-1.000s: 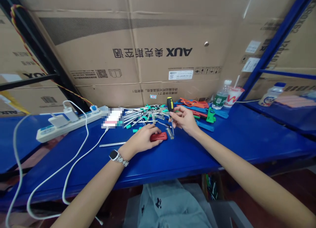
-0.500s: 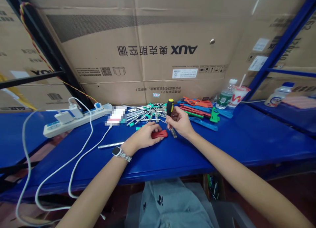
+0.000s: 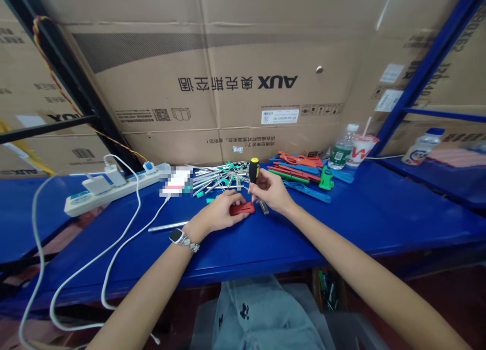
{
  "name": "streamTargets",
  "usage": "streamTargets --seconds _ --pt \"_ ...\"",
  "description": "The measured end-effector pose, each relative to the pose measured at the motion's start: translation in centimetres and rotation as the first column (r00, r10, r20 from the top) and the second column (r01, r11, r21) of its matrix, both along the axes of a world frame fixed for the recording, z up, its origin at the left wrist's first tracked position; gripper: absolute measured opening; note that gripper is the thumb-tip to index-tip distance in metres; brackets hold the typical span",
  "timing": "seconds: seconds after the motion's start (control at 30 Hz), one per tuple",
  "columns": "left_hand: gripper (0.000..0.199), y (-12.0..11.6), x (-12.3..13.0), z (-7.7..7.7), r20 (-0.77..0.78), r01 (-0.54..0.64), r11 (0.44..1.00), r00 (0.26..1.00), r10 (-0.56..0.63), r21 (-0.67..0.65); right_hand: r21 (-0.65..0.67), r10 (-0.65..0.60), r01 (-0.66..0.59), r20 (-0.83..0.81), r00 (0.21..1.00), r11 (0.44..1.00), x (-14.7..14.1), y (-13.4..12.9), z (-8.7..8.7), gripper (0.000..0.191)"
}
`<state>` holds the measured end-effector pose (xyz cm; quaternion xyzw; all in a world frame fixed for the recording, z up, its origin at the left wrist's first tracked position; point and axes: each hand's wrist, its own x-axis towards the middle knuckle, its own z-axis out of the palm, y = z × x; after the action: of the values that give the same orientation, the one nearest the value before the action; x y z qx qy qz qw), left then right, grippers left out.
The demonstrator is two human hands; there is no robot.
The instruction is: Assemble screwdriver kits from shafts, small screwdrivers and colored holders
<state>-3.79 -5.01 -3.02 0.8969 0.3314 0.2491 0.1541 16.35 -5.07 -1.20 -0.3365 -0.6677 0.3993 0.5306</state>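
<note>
My left hand [image 3: 222,211] is closed around a small red plastic piece [image 3: 243,208], holding it on the blue table [image 3: 304,233]. Above the piece's right end, my right hand [image 3: 271,189] grips a screwdriver with a black and yellow handle [image 3: 254,171], held upright. Its tip is at or near the red piece; contact is too small to tell. A small clear piece [image 3: 264,207] lies just below my right hand. Behind both hands is a pile of metal rods with green parts [image 3: 220,178]. Red, blue and green plastic parts [image 3: 299,167] are heaped to the right.
A power strip [image 3: 114,188] with chargers and white cables stands at the left, beside a blurred phone-like object [image 3: 176,181]. One metal rod [image 3: 167,227] lies near my left wrist. A water bottle [image 3: 342,146], a cup with a straw [image 3: 362,148] and another bottle [image 3: 423,146] stand right.
The view has shifted slightly. The screwdriver now sits a little lower over the right end of the red piece, with both hands keeping their holds.
</note>
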Motion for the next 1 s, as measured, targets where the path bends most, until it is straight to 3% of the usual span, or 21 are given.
streamTargets --seconds 0.2,0.37,0.53,0.83,0.9,1.0 --pt "0.023 0.1 -0.1 0.0 -0.006 0.003 1.0 1.0 -0.003 -0.005 -0.017 -0.146 0.147 0.058 0.988 0.989 -0.5 0.3 0.5 0.025" --pt "0.021 0.2 -0.1 -0.1 0.001 -0.002 1.0 1.0 0.002 -0.012 -0.105 -0.153 0.149 -0.026 0.988 0.983 -1.1 0.1 0.6 0.042" --pt "0.022 0.3 -0.3 -0.1 -0.002 0.019 1.0 1.0 -0.019 -0.014 -0.162 -0.006 -0.007 -0.082 0.997 0.987 -0.5 0.3 0.6 0.048" --pt "0.027 0.1 -0.3 -0.3 0.003 0.0 1.0 1.0 0.0 0.009 -0.098 0.177 -0.172 0.05 0.983 0.98 0.6 0.4 0.8 0.035" --pt "0.032 0.0 -0.3 0.3 0.051 -0.022 0.999 0.998 0.02 0.04 -0.079 0.18 -0.174 0.075 0.981 0.981 0.4 0.3 0.7 0.032" --pt "0.037 0.1 0.3 2.5 0.266 -0.107 0.993 0.96 0.088 0.057 -0.083 0.181 -0.173 0.096 0.979 0.981 0.3 0.2 0.6 0.026"
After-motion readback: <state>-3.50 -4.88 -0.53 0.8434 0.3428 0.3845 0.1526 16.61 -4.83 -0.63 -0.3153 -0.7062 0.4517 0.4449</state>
